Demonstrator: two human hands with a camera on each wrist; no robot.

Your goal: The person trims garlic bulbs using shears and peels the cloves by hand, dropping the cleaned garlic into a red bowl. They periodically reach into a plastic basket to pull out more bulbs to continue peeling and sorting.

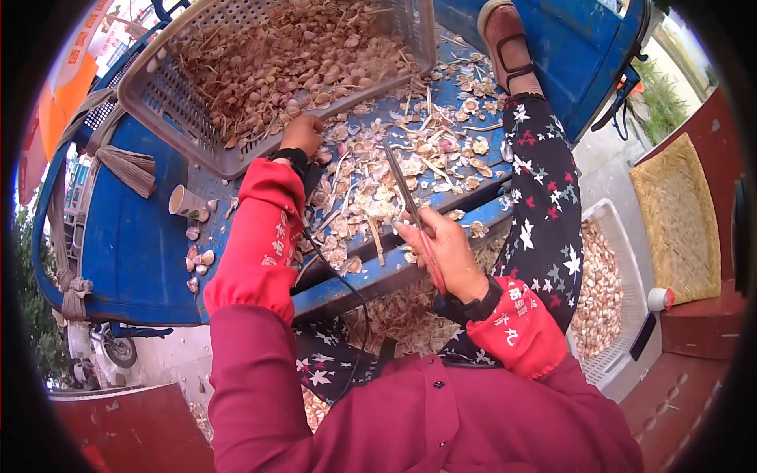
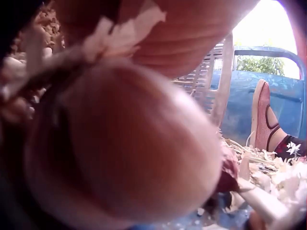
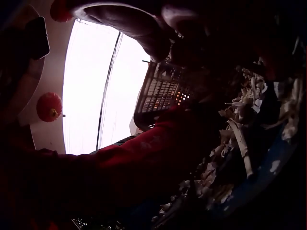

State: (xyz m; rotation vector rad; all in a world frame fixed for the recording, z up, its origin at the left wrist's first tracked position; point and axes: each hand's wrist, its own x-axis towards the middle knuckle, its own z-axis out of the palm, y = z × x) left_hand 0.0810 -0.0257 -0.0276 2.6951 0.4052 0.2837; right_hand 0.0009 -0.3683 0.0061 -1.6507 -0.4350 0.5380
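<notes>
My left hand (image 1: 303, 134) is at the near rim of the grey basket (image 1: 236, 167), which holds a heap of garlic (image 1: 307, 63); its fingertips are hidden in the head view. In the left wrist view a large blurred rounded shape and papery skin (image 2: 120, 38) sit close to the lens, and I cannot tell what the fingers hold. My right hand (image 1: 451, 254) grips long shears by their red handles (image 1: 431, 260), the dark blades (image 1: 400, 180) pointing away over loose skins and stems (image 1: 363, 189). The right wrist view is very dark.
A paper cup (image 1: 187, 202) lies tipped on the blue surface at the left, several cloves (image 1: 193, 264) beside it. A white crate of cloves (image 1: 599, 299) stands right of my leg. A shoe (image 1: 505, 47) rests at the top, and a dark cord (image 1: 339, 276) crosses the near edge.
</notes>
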